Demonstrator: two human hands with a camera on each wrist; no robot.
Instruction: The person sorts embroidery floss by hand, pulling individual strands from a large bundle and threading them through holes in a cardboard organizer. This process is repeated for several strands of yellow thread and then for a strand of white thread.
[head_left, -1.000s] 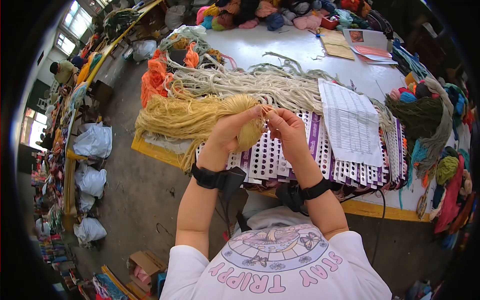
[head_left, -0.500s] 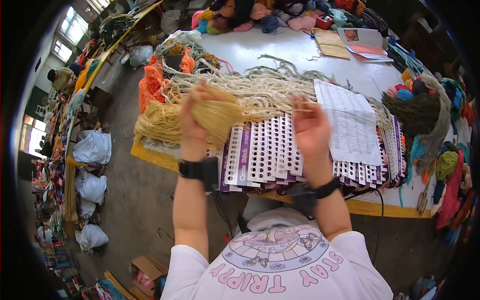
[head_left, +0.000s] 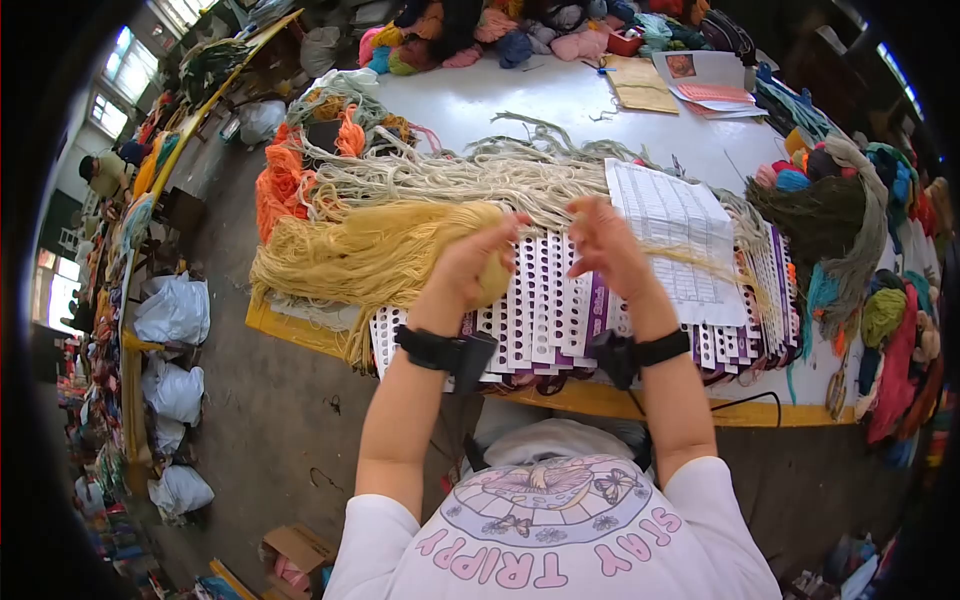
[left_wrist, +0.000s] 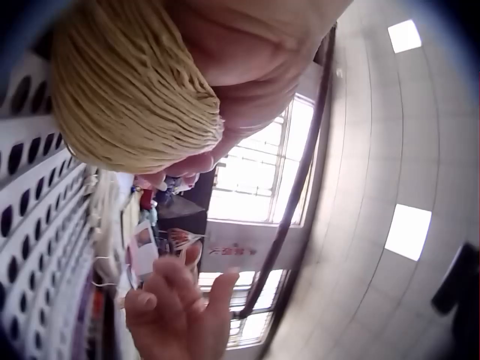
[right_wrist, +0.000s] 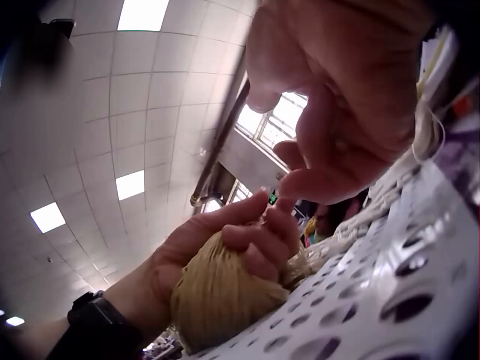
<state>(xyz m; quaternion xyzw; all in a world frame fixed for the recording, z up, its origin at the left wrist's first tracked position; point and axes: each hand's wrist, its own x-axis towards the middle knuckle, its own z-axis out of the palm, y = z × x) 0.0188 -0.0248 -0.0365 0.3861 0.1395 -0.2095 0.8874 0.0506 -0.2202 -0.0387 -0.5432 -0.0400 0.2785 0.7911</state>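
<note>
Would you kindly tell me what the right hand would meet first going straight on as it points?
In the head view, the right hand would probably meet the pale yarn first, though depth is unclear.

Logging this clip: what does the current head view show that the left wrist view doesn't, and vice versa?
Only the head view shows the printed white shirt, the cardboard box and the grey floor.

Only the left wrist view shows the tiled ceiling and the dark pipe.

Both show the left hand holding the yellow yarn, the right hand beside it, and the punched cards.
</note>
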